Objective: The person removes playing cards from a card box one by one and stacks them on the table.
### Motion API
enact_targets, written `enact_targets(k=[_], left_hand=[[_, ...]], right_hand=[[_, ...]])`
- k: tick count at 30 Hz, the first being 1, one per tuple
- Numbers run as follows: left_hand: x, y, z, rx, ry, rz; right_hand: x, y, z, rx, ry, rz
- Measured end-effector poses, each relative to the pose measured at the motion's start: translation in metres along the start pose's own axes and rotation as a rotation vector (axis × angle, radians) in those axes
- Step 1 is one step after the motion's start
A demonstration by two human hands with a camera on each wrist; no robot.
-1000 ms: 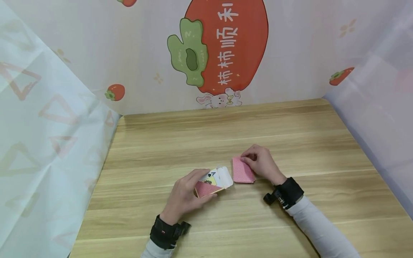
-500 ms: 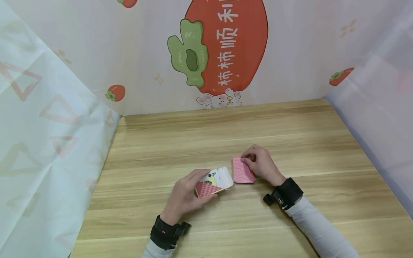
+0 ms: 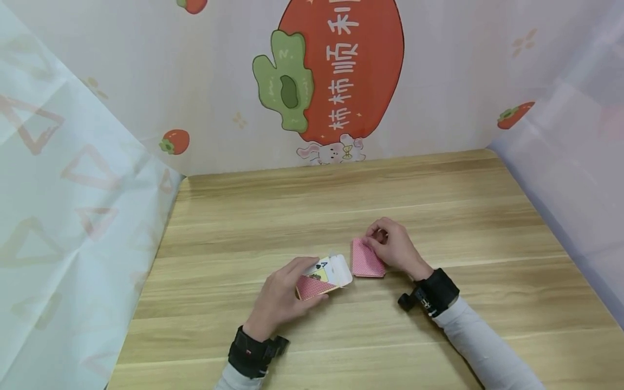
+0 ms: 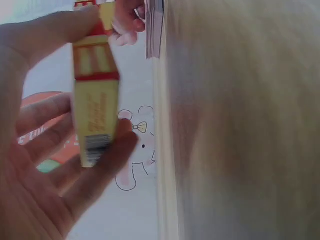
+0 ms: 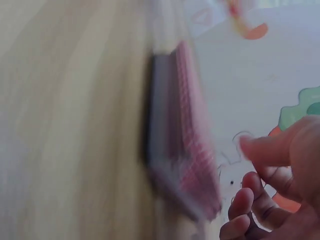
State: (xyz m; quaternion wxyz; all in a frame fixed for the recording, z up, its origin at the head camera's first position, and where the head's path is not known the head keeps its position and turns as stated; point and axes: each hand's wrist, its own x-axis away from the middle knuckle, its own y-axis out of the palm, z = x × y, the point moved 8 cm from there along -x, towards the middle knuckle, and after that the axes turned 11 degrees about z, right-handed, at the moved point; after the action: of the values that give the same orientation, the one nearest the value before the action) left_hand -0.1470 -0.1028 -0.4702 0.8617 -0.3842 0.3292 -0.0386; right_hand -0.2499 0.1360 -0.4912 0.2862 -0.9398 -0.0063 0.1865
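Observation:
My left hand (image 3: 280, 295) grips a playing-card box (image 3: 307, 287) across its width, thumb on the near side and fingers on the far side. The box has a red-patterned face, an ace with a spade mark, and a white flap (image 3: 343, 270) at its right end. In the left wrist view, its narrow yellow side (image 4: 95, 110) carries a barcode. A stack of pink-backed playing cards (image 3: 365, 262) lies on the table just right of the flap. My right hand (image 3: 395, 246) hovers at its far right corner, fingers loosely bent; the right wrist view shows thumb and fingers apart from the cards (image 5: 197, 145).
A wood-grain table (image 3: 244, 216) spreads under both hands. Behind it stands a printed backdrop (image 3: 439, 81) with a large orange persimmon. Pale sheets (image 3: 73, 244) hang along the left and right sides. Each wrist wears a black camera strap (image 3: 248, 352).
The box in my left hand has dipped very slightly toward me. My right hand's fingers have shifted a little at the stack's corner. The card stack stays in place.

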Motion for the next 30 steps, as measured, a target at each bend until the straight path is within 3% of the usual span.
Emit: enact_targets(k=[4, 9, 12, 21, 27, 30], left_hand=[[-0.001, 0.007, 0.001, -0.028, -0.030, -0.068], [-0.002, 0.011, 0.007, -0.042, -0.028, -0.116], [-0.003, 0.010, 0.012, -0.029, -0.004, -0.131], [-0.014, -0.002, 0.026, 0.050, 0.118, -0.193], [-0.024, -0.003, 0.027, -0.003, 0.178, -0.269], [-0.030, -0.003, 0.024, -0.049, 0.161, -0.275]], right_hand=[[0.003, 0.002, -0.018, -0.115, -0.036, -0.047], [0.015, 0.020, -0.044, -0.245, -0.028, -0.240], [0.025, 0.031, -0.055, -0.270, -0.014, -0.329], [0.033, 0.036, -0.062, -0.302, 0.013, -0.402], [0.036, 0.038, -0.058, -0.358, 0.103, -0.472], [0.035, 0.037, -0.053, -0.381, 0.181, -0.460]])
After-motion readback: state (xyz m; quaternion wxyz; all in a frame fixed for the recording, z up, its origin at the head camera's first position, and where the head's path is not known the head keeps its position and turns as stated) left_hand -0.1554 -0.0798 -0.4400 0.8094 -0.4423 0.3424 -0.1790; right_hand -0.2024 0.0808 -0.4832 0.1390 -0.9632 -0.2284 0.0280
